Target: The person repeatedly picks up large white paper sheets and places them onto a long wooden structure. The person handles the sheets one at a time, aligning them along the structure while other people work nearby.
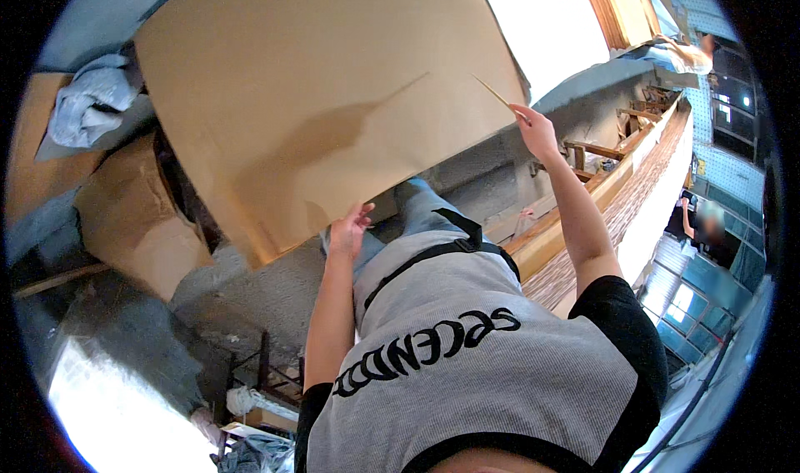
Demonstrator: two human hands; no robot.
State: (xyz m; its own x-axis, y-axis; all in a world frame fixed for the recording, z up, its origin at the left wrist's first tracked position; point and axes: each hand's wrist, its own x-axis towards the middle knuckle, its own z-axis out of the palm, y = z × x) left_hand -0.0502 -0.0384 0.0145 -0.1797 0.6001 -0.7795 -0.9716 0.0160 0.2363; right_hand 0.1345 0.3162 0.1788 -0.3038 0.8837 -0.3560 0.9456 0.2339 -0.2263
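Note:
A large sheet of brown cardboard (pixel 317 81) fills the space before me, with the shadow of a hand and stick across it. My right hand (pixel 536 130), raised near the sheet's right edge, pinches a thin, pale pointed stick (pixel 492 91). The stick's tip points up and left over the cardboard, apart from its own shadow; its exact kind is not clear. At the near edge of the sheet is my left hand (pixel 350 230), fingers loosely bent and apart, with nothing in them. Whether it touches the edge, I cannot tell.
A bright white sheet (pixel 542 23) and stacked wooden boards (pixel 618 8) lie beyond the cardboard. Long timber pieces (pixel 612 202) run along my right. Bent cardboard (pixel 133 210) and a grey cloth (pixel 93 102) are at left. Another person (pixel 708 227) is at far right.

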